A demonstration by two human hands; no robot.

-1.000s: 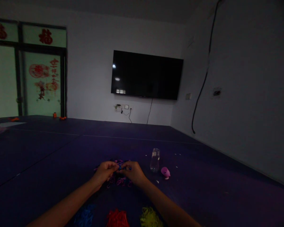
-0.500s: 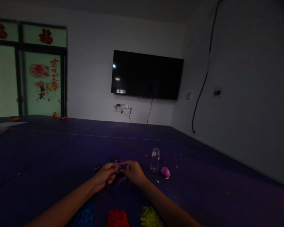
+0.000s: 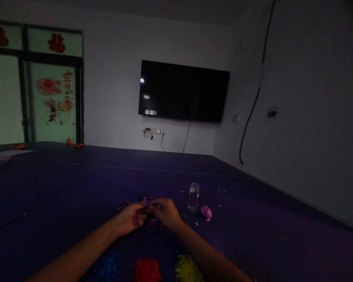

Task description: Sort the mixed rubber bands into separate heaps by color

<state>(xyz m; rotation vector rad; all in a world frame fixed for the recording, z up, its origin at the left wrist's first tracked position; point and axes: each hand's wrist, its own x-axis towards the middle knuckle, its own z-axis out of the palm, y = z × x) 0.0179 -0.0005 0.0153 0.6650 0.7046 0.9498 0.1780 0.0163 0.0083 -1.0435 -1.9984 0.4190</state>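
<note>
A small blue strand (image 3: 148, 204) spans the gap between my two hands, low in the middle of the head view. My left hand (image 3: 130, 219) has its fingertips at the strand's left end, with the other fingers loosely bent. From the other side, my right hand (image 3: 167, 213) pinches the strand between thumb and forefinger. Under and behind the hands lies a loose heap of pink and dark strands (image 3: 152, 223), partly covered by them. Nearer to me are a blue pile (image 3: 107, 266), a red pile (image 3: 147, 270) and a yellow pile (image 3: 188, 269) of thin strands.
Right of my hands, a clear bottle (image 3: 193, 197) stands on the purple surface (image 3: 253, 227), with a pink cup-like piece (image 3: 206, 212) beside it. Small white scraps (image 3: 196, 224) are scattered there. A television (image 3: 184, 92) hangs on the far wall. Orange objects (image 3: 78, 145) lie near the door.
My left hand's lower fingers have loosened and spread from a tighter curl. The right hand has shifted only slightly, and the strand stays between the hands.
</note>
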